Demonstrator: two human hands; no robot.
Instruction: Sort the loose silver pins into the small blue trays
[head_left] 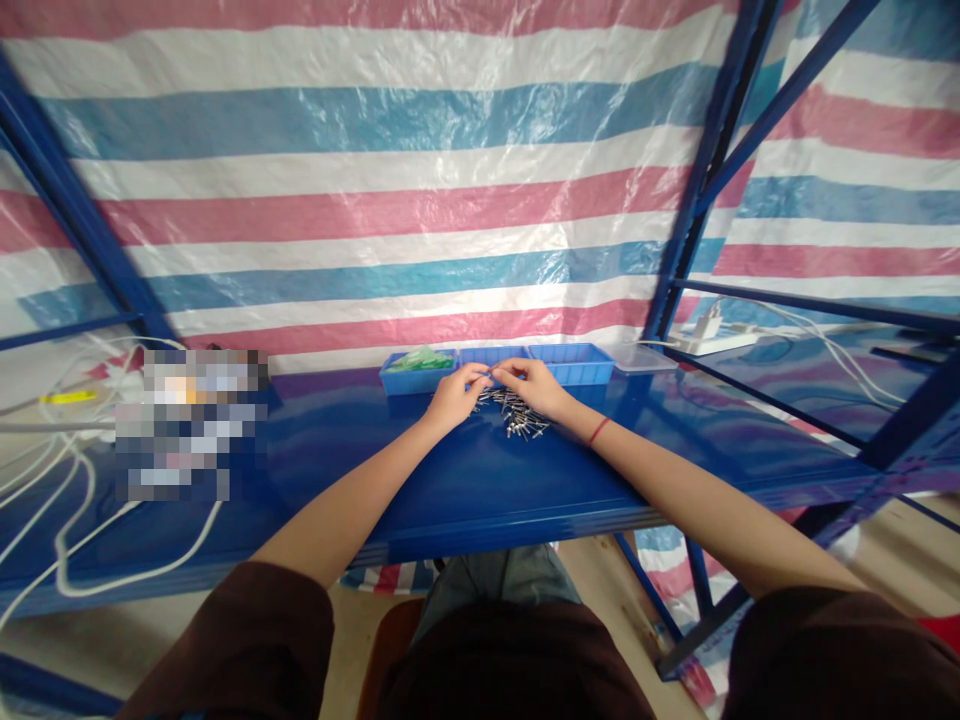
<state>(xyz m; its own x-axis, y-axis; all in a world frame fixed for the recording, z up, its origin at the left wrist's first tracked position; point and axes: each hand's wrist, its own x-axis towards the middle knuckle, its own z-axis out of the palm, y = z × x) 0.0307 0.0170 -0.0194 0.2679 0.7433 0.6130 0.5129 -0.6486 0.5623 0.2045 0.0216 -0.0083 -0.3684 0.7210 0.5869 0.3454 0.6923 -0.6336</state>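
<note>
My left hand (454, 394) and my right hand (531, 387) meet above the blue tabletop, fingertips pinched close together. Whatever is between the fingers is too small to make out. Just below and between the hands lies a loose pile of slender silvery metal pieces (523, 415), which look like pop rivets. Behind the hands, three blue plastic bins stand side by side. Green pieces (422, 359) fill the left bin (405, 381). My fingers partly cover the middle bin (480, 354), and its contents are hidden. The right bin (589, 372) stands beyond my right hand.
A clear plastic lid (643, 358) lies right of the bins. White cables (142, 588) and a blurred-out patch (187, 425) occupy the table's left side. A power strip (716, 340) sits at the back right. Blue metal posts (686, 230) and a striped plastic sheet (390, 215) enclose the table.
</note>
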